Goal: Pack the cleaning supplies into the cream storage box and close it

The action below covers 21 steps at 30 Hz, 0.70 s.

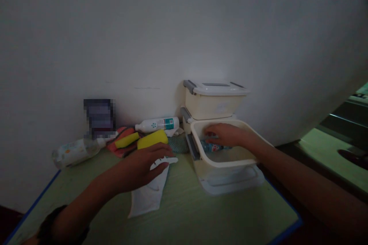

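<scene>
Two hands: bare, both over the desk (195, 214), well apart from each other.
Left hand (152, 162): above the cloth (147, 197), thumb and fingers parted; a white strip (172, 160) with a notched edge shows between them — I cannot tell whether it touches the skin.
Left wrist: a dark band (47, 224) around it.
Right hand (222, 134): reaching inside the bin, fingers curled just over the blue bottle; I cannot tell whether they grip it.
Blue bottle (212, 147): lying on its side in the bin, some red on its label, partly hidden by the right hand.
Bin (222, 170): cream, topless, a grey latch (193, 147) on its left side, standing partly over a pale lid (232, 187) on the desk.
Stack: behind the bin, a lidded box (214, 105) sits on another, mostly hidden.
Back of the desk: a white bottle (157, 123) lies on its side near the wall (161, 46); in front of it, a yellow sponge (152, 139), with green mesh (178, 144) to its right.
Left end: a clear bottle (76, 152) on its side, next to a red cloth (112, 146) with a yellow piece (126, 140) on it — and a pixelated dark shape (100, 116) behind.
</scene>
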{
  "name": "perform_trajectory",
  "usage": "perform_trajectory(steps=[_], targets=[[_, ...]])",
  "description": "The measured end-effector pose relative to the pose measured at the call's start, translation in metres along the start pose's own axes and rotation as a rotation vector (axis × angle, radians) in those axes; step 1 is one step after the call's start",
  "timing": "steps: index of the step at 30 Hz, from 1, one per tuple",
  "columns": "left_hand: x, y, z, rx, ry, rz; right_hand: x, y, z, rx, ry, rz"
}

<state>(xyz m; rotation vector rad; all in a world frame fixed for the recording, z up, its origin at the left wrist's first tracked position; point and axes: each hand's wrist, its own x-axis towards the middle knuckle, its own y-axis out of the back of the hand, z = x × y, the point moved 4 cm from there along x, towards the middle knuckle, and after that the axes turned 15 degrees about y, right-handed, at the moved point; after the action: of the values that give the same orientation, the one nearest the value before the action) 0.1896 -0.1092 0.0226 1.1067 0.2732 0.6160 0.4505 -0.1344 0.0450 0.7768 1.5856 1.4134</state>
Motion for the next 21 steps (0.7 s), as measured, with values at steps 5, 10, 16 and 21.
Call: perform_trajectory(steps=[5,10,16,21], targets=[[-0.002,-0.001,0.001,-0.037,0.013,-0.032,0.0,-0.003,-0.001,0.046,0.011,0.039],[-0.003,-0.001,0.001,-0.025,0.026,-0.05,-0.001,-0.01,-0.002,0.093,0.024,0.074],[-0.009,0.009,-0.014,-0.004,0.124,-0.108,-0.008,0.011,-0.003,0.149,-0.022,0.273],[-0.021,0.034,-0.048,0.066,0.336,-0.171,-0.011,0.037,-0.023,0.202,-0.066,0.518]])
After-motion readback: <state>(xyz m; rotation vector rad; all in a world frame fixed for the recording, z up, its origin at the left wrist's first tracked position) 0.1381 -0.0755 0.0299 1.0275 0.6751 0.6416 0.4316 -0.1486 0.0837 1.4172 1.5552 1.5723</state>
